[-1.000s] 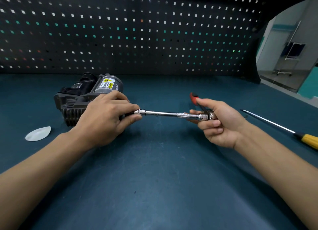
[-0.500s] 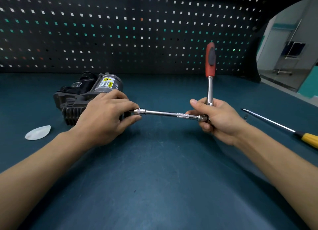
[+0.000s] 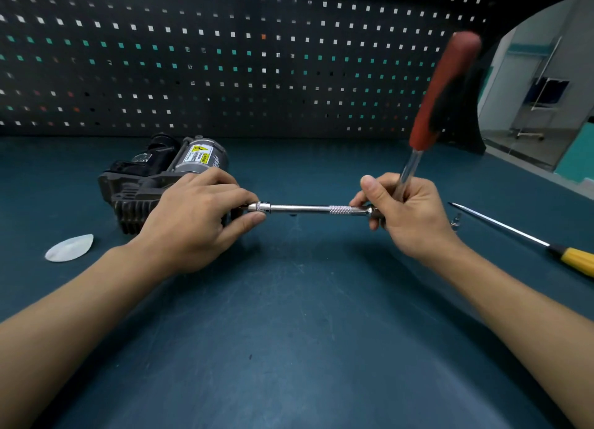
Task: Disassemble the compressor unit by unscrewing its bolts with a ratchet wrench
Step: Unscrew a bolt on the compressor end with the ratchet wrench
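Observation:
The dark compressor unit (image 3: 151,178) with a yellow warning label lies on the teal bench at the left. A chrome extension bar (image 3: 308,208) runs level from its right side. My left hand (image 3: 196,216) pinches the socket end of that bar right beside the unit, hiding where it meets the bolt. My right hand (image 3: 408,213) grips the head of the ratchet wrench (image 3: 440,97) at the bar's other end. The wrench's red and black handle points up and leans right, blurred.
A yellow-handled screwdriver (image 3: 527,237) lies on the bench at the right, with a small metal part (image 3: 455,220) near its tip. A white oval piece (image 3: 69,248) lies left of the unit. The pegboard wall (image 3: 225,59) stands behind.
The ratchet handle swung up from lying low behind my right hand to upright, then tilted over to the right. My left hand stays on the socket end.

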The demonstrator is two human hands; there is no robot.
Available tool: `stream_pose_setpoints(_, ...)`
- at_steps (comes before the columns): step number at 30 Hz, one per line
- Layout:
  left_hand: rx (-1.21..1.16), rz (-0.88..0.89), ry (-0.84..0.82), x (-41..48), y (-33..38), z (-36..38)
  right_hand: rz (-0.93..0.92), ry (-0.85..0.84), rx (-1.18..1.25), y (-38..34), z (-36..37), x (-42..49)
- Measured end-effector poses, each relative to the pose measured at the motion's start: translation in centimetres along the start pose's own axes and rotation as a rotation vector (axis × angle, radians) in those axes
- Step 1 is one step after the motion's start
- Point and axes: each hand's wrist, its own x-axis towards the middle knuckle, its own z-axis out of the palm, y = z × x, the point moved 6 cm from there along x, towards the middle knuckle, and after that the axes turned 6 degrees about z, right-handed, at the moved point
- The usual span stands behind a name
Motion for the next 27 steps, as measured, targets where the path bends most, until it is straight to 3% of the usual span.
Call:
stream_pose_setpoints(5, -0.013, -0.004, -0.001, 0.0, 0.0, -0.1, -0.096, 0.028, -0.048, 0.2, -0.1, 0.0)
stream_pose_setpoints(14, -0.037, 0.005, -0.008, 0.2, 0.1, -0.3, 0.032, -0.001, -0.055, 0.4, 0.1, 0.2)
stream_pose_setpoints(21, -0.045, 0.019, -0.003, 0.1, 0.2, -0.4, 0.407, 0.065, 0.151, 1.6, 0.3, -0.4)
stream_pose_setpoints(27, -0.055, 0.027, 0.003, 0.1, 0.2, -0.3, 0.683, -0.008, 0.302, 2.9, 0.5, -0.8)
